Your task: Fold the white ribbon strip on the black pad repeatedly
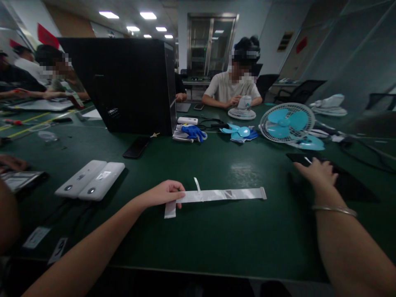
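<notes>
A flat white ribbon cable (216,195) lies across the green table in front of me, with a connector (262,193) at its right end. My left hand (167,193) pinches it near its left end, where a short tail folds down below the fingers. A thin white strip (197,185) sticks up from the cable beside that hand. On the right, my right hand (320,175) rests over a dark flat panel (352,185), thumb and fingers apart. What lies under its palm is hidden.
Two white devices (102,181) with cords lie at left, near a black phone (137,147). A large black computer case (130,86) stands behind. Farther back are blue gloves (194,133), fan blades (236,131) and a fan (287,122). A co-worker (236,82) sits opposite.
</notes>
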{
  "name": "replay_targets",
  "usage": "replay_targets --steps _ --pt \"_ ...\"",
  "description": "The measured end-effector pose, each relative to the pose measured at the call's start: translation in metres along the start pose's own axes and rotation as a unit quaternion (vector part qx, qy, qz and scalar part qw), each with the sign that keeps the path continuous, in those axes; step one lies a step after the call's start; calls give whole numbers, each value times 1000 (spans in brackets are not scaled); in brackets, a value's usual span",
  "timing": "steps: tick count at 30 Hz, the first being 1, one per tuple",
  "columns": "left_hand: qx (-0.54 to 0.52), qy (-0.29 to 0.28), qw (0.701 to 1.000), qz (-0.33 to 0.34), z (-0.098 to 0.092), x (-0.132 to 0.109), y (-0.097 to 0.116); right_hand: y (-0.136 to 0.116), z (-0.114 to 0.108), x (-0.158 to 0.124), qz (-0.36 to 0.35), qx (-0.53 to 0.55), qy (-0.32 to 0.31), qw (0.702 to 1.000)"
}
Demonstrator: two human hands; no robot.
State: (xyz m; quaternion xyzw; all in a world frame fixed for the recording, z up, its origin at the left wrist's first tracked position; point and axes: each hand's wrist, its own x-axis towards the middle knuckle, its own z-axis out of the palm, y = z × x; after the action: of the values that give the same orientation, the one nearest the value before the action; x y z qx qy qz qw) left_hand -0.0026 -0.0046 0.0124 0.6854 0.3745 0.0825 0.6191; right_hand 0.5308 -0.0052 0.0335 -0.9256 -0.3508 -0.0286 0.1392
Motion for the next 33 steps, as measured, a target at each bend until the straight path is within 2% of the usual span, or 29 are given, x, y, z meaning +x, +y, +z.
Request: replay_targets --steps 3,7,13,17,22,24,27,30,33 --pt "-1 -6 1000 3 0 0 1 21 10 13 74 -2 -26 997" --pt "1 -15 1000 6 0 -2 4 33 19 22 117 1 -39 992" --pt "-5 -18 1000 1 1 -3 4 34 15 22 113 0 -34 993" --pt "-6 -29 1000 0 1 -3 3 17 10 13 72 -35 -62 995" --pt "13 -42 999 8 1 -5 6 -28 12 -8 -74 -52 -106 990" --pt "45 -34 998 22 1 -7 8 -51 16 -24 -160 -50 -126 978" --pt "90 -40 994 41 1 -9 11 -84 23 -57 -293 -38 -150 944" --pt "135 -49 988 48 1 -12 12 -109 24 -97 -442 -6 -180 879" --pt "173 -57 982 51 2 -13 12 -124 15 -137 -589 44 -210 779"
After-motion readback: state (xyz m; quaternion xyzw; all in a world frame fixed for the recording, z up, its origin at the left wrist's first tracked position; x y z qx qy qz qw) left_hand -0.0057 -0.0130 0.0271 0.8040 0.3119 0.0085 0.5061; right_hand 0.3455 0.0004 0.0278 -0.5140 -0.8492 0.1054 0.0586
